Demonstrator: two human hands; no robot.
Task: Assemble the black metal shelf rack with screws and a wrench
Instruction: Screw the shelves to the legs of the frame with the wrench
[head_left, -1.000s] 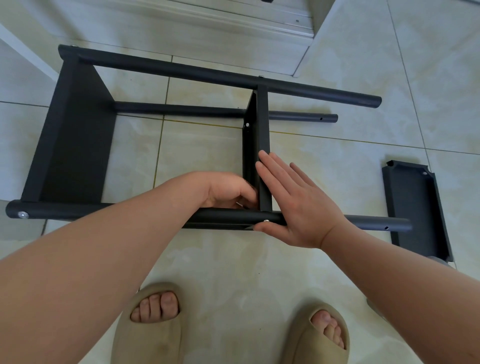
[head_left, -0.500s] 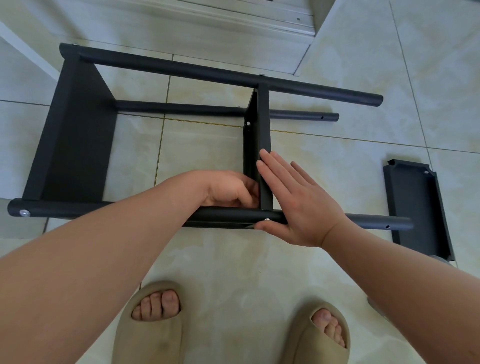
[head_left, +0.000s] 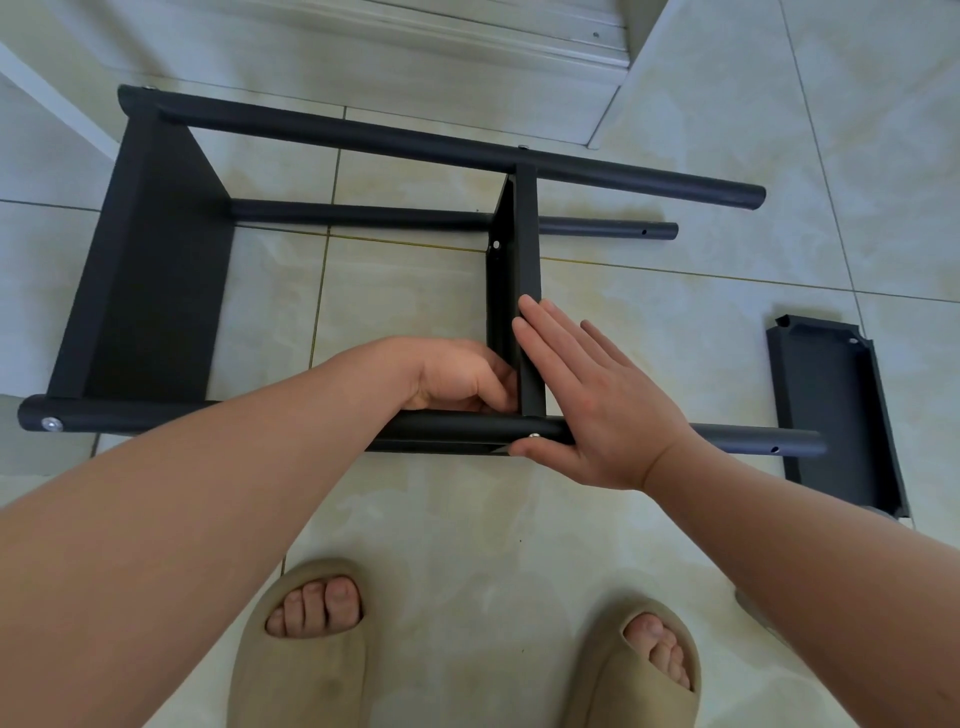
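Note:
The black rack frame (head_left: 260, 422) lies on its side on the tiled floor, with one end shelf panel (head_left: 156, 286) and a middle shelf panel (head_left: 527, 234) between its poles. My left hand (head_left: 457, 374) is curled into the inner corner where the middle panel meets the near pole, fingers against the panel's lip; anything inside them is hidden. My right hand (head_left: 597, 400) presses flat on the panel's right face, its thumb under the pole beside a silver screw (head_left: 533, 435). No wrench is visible.
A loose black shelf panel (head_left: 831, 415) lies on the floor at the right, past the pole ends. A white threshold (head_left: 467, 31) runs along the top. My feet in beige sandals (head_left: 306, 649) stand just below the rack.
Both hands stay at the same joint. My left fingers have shifted slightly at the corner; the rack has not moved.

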